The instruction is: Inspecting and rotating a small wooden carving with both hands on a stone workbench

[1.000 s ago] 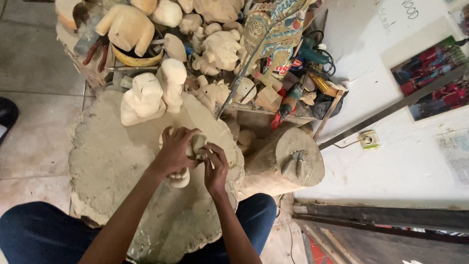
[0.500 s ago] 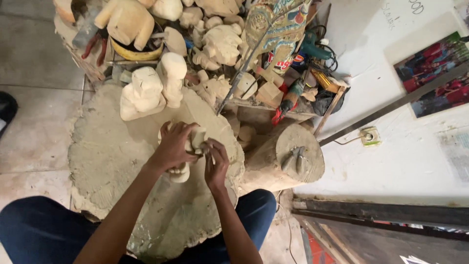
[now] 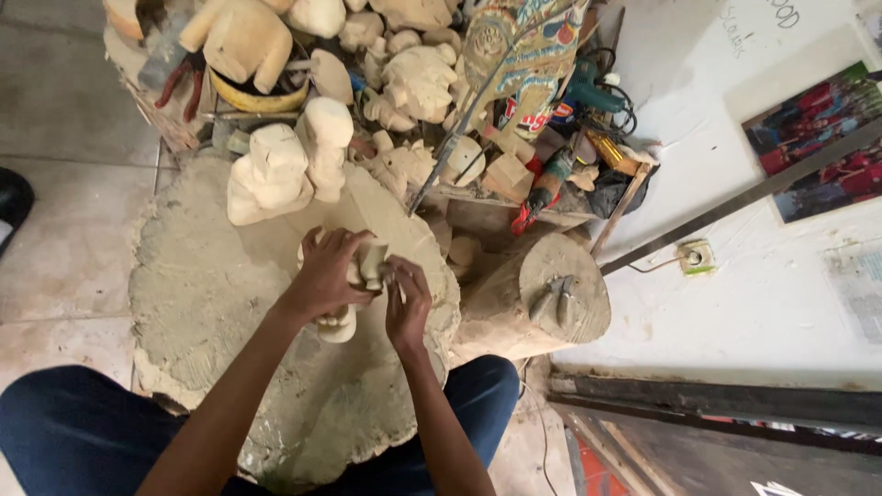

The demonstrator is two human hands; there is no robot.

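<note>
My left hand [image 3: 323, 274] is wrapped around a small pale wooden carving [image 3: 342, 323], holding it upright on a big round wooden slab [image 3: 211, 303]. My right hand [image 3: 407, 303] is closed at the carving's upper right side, fingers pinched against it; whether it holds a small tool I cannot tell. Most of the carving is hidden by both hands; only its rounded base and a bit of its top show.
Two unfinished pale figures [image 3: 276, 170] stand at the slab's far edge. Behind them lie several more rough carvings [image 3: 418, 78], a painted ornament [image 3: 519, 46] and power tools [image 3: 551, 179]. A log stump [image 3: 542, 298] with pliers [image 3: 554, 296] on it stands to the right, by a white wall.
The view has shifted slightly. Both hands stay on the carving, with only small finger movements at its top.
</note>
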